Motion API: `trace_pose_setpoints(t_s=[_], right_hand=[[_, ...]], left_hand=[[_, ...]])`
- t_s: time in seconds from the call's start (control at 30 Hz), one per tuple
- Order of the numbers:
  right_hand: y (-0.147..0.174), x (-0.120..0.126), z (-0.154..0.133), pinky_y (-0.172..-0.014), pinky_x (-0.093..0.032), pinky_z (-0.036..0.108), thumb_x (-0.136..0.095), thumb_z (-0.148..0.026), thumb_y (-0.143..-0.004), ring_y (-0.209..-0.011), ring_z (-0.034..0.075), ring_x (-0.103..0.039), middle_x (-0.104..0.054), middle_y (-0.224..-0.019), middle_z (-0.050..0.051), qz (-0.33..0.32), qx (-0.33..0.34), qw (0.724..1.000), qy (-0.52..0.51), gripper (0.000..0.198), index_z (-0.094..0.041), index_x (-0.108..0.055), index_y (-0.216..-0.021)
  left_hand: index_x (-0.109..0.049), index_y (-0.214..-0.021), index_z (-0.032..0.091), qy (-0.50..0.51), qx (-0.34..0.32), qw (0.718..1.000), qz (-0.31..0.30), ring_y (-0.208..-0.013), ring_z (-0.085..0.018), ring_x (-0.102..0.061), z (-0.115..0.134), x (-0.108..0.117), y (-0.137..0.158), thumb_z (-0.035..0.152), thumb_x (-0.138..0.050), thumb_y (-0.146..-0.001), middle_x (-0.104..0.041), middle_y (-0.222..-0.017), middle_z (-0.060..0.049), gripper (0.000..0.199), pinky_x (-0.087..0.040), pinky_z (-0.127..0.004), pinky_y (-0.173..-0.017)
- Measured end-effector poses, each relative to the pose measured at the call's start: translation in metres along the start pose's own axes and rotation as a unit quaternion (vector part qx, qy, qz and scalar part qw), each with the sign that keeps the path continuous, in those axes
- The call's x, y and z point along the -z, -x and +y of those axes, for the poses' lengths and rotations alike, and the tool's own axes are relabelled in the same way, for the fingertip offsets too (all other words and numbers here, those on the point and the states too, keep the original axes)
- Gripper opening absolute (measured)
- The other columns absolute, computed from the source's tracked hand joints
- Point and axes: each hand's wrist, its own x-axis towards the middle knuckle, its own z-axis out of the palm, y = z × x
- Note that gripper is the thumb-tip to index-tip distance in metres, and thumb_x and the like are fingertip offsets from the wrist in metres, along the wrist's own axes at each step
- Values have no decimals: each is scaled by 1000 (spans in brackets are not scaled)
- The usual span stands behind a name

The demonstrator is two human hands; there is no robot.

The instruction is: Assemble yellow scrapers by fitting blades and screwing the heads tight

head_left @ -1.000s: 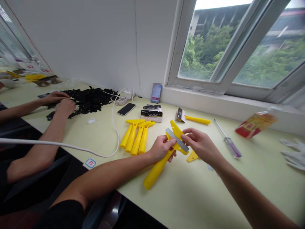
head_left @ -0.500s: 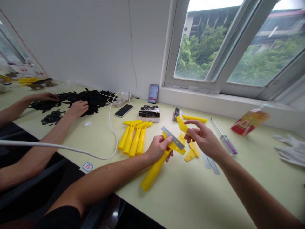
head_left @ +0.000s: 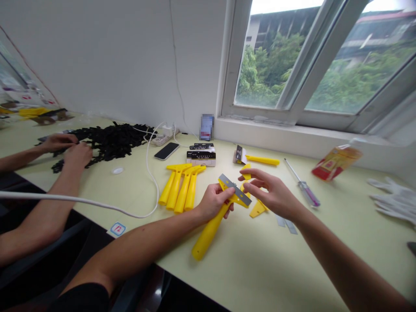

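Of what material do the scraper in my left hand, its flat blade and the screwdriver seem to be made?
Scraper: likely hard plastic, smooth, by its even yellow and soft shine.
Blade: probably steel, flat grey with a dull metallic look.
Screwdriver: handle perhaps clear plastic, since it looks partly see-through around purple; shaft likely metal, smooth and silvery.

Left hand (head_left: 214,202) holds a blade (head_left: 242,196) against a yellow scraper (head_left: 212,229); right hand (head_left: 273,193) beside yellow pieces (head_left: 257,210)

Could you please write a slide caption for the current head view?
Left hand holding a yellow T-shaped scraper with a flat grey metal blade, right hand close by.
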Motion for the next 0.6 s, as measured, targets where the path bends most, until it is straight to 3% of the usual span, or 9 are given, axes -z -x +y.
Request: trace_pose_setpoints(t_s=[0.27, 0.43, 0.6], right_hand=[[3, -22, -4, -61, -54, 29, -57, -36, -88, -73, 18, -69, -70, -98, 5, 2, 7, 1000, -3, 34, -24, -54, -120], [2, -23, -2, -59, -51, 28, -57, -34, -88, -67, 17, -66, -69, -81, 2, -14, -1, 1000, -11, 35, -24, -52, -122], [1, -20, -2, -60, -52, 29, -57, -37, -89, -68, 17, -66, -69, -81, 2, -17, -3, 1000, -11, 37, -24, -52, -123]], left_hand=[[-52, -72, 13, -11, -5, 1000, -4, -31, -10, -45, 0, -1, 1, 50, -65, -79, -55, -49, 0, 40, -36, -21, -30], [-52, -75, 14, 0, -14, 1000, -7, -33, -9, -45, 0, -2, 1, 49, -67, -78, -51, -48, 4, 38, -37, -21, -30], [-53, -74, 13, -12, -8, 1000, -7, -32, -9, -44, 1, -1, 1, 49, -64, -80, -51, -47, 2, 38, -35, -20, -29]])
